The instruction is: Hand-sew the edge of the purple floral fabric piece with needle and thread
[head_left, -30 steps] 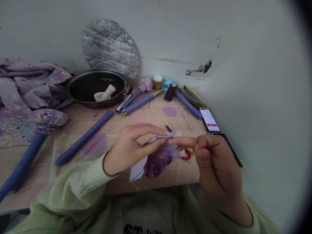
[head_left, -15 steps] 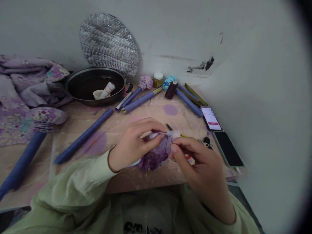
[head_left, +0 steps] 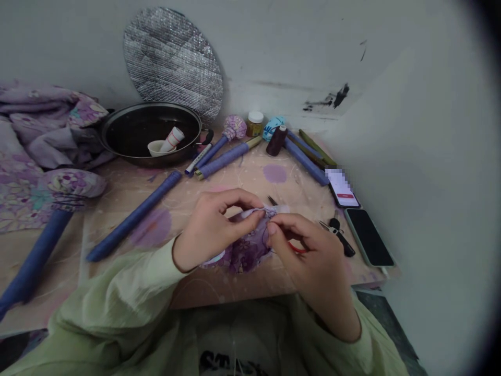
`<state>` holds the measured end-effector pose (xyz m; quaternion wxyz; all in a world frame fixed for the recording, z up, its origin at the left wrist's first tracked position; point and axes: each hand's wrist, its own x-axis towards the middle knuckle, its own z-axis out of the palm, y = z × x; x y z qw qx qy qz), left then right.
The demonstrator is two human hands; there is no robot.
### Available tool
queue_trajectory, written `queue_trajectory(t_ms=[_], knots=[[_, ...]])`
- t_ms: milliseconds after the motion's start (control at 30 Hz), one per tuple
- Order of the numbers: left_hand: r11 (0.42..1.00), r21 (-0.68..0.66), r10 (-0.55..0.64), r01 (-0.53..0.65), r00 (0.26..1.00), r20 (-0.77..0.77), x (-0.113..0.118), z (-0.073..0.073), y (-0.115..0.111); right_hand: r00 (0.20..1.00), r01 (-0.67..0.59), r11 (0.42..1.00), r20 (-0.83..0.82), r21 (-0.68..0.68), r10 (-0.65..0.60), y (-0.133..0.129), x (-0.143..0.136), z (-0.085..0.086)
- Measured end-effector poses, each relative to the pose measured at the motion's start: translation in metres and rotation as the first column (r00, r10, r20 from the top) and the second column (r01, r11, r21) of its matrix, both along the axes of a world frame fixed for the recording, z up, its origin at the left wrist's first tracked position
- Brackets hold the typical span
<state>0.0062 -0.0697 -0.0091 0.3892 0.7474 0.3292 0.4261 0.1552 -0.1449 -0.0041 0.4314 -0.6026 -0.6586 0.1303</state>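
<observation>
My left hand (head_left: 219,224) pinches the upper edge of a purple floral cloth (head_left: 246,253) between thumb and fingers. The cloth edge is gathered there, and a dark thread (head_left: 258,230) loops down over the fabric. Close beside it, my right hand (head_left: 313,261) has thumb and forefinger pressed together at the gathered edge. Whatever sits between those right fingertips is too small to make out. Partly under my right hand lies a red handle (head_left: 296,248). Behind the cloth a dark pointed metal tip (head_left: 273,201) shows.
Two phones (head_left: 370,237) (head_left: 342,188) and a black key fob (head_left: 346,244) lie at right. A dark thread spool (head_left: 276,141), a jar (head_left: 255,125) and blue-wrapped sticks (head_left: 135,216) lie about. At back left stand a black pan (head_left: 151,159) and heaped floral fabric (head_left: 23,141).
My right hand has shifted left, nearer my left fingertips, uncovering more of the key fob. My left hand still pinches the cloth. The view has tilted slightly.
</observation>
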Motion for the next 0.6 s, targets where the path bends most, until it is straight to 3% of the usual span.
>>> queue_trajectory(t_ms=[600], knots=[[0.999,0.035,-0.003,0.003,1.0,-0.009,-0.0009,-0.0003,-0.0021,1.0,0.001,1.0,0.005,0.02,-0.001,0.0022,-0.0005,0.0002]])
